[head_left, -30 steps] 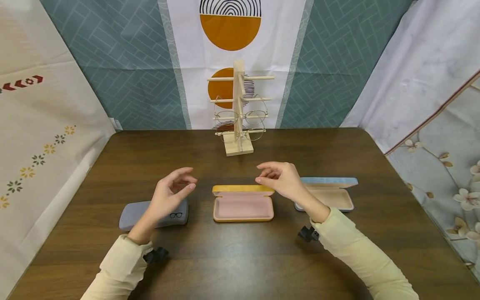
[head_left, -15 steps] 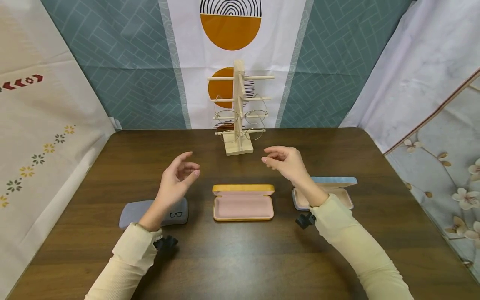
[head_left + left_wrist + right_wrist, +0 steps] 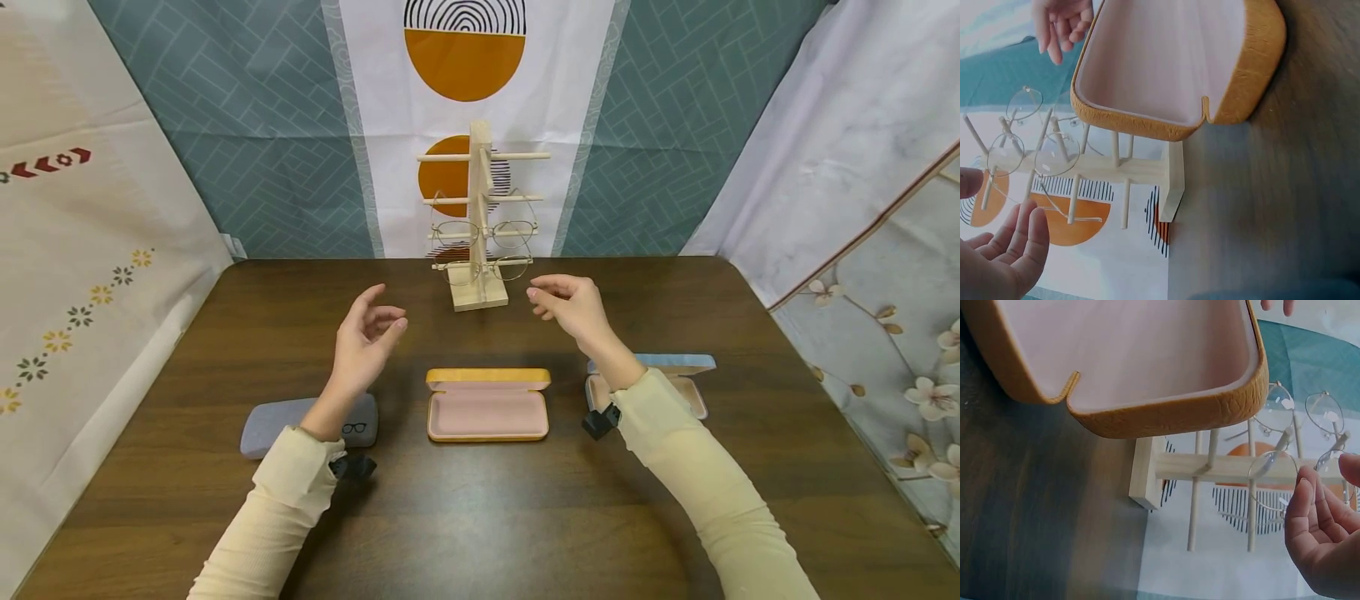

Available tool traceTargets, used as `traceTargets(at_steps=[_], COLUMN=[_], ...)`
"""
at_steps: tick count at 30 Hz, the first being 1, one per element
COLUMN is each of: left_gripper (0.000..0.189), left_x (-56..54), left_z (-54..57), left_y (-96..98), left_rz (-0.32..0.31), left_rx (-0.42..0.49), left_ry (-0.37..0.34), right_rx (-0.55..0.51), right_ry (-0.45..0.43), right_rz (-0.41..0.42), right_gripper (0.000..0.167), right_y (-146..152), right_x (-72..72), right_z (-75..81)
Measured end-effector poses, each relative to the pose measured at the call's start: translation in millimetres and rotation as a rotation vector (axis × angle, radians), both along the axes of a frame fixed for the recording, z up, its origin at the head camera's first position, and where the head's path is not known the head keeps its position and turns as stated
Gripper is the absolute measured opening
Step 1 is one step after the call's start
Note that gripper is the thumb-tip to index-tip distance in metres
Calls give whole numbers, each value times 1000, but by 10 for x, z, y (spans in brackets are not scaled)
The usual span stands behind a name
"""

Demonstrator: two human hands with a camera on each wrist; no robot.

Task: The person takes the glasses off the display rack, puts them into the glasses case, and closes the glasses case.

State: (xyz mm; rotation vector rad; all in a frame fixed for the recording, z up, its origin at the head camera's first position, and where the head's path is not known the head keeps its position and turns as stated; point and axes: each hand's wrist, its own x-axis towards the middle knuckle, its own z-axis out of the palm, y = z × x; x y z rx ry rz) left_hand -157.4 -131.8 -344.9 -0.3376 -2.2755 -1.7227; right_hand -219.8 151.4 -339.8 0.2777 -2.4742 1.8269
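My left hand (image 3: 360, 343) hovers over the table left of the wooden display stand (image 3: 481, 167), fingers loosely bent and holding nothing. On the other side, my right hand (image 3: 576, 312) is raised near the stand's base, its thumb and fingers apart and empty. Two pairs of thin wire-rimmed eyeglasses (image 3: 486, 232) rest one above the other on the stand's lower pegs. Nearer than the stand lies an open yellow glasses case (image 3: 487, 380) with pink lining. In the right wrist view my fingertips (image 3: 1305, 478) overlap a round lens.
A closed grey-blue glasses case (image 3: 277, 423) lies partly behind my left forearm. An open light-blue glasses case (image 3: 678, 363) is partly covered by my right arm. Patterned cloths (image 3: 277, 158) hang behind the brown table (image 3: 480, 525) and along both sides.
Both hands have moved forward over the table toward the stand. The left has also shifted right. The cases and eyeglasses have kept their places.
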Motion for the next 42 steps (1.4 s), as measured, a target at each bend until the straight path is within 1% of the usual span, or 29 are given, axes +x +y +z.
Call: traceTargets(at_steps=[1, 4, 8, 9, 11, 16, 18, 21, 23, 28, 29, 31, 32, 35, 36, 38, 42], left_gripper=[54, 55, 56, 56, 54, 50, 48, 45, 42, 36, 35, 33, 32, 30, 29, 29, 28], left_x=[8, 1, -58, -79, -153, -339, -377, -417, -442, -517, -525, -504, -519, -573, -598, -686, -749], left_z=[28, 60, 40, 29, -26, -139, -136, -113, -90, -21, 7, 96, 111, 152, 155, 126, 184], left_y=[22, 69, 112, 121, 125, 125, 139, 162, 177, 216, 227, 260, 269, 290, 293, 285, 295], left_rz=[12, 43, 75, 83, 96, 135, 146, 153, 159, 169, 167, 164, 165, 176, 181, 193, 196], left_rx=[5, 34, 66, 71, 91, 103, 103, 117, 123, 157, 166, 184, 196, 240, 256, 291, 320], left_ry=[2, -6, 7, 12, 23, 53, 69, 85, 81, 33, 18, -3, -14, -41, -45, -58, -64], right_rx=[-12, -53, -112, -128, -162, -233, -237, -239, -244, -281, -283, -289, -293, -298, -301, -299, -293], right_ry=[-4, -18, -37, -42, -53, -66, -66, -72, -77, -76, -75, -77, -80, -81, -81, -78, -74], right_rz=[-7, -29, -66, -77, -97, -127, -132, -143, -148, -164, -169, -179, -186, -189, -189, -186, -183], right_gripper=[26, 26, 26, 26, 27, 27, 28, 28, 28, 29, 29, 28, 28, 27, 27, 28, 29], right_y=[-2, -11, -22, -24, -29, -36, -38, -42, -44, -44, -43, -43, -44, -41, -41, -39, -38], right_x=[-13, -41, -64, -69, -81, -112, -123, -147, -166, -226, -237, -258, -268, -298, -308, -328, -354], right_z=[-2, -4, 13, 19, 33, 62, 74, 92, 106, 164, 178, 208, 220, 249, 258, 277, 327])
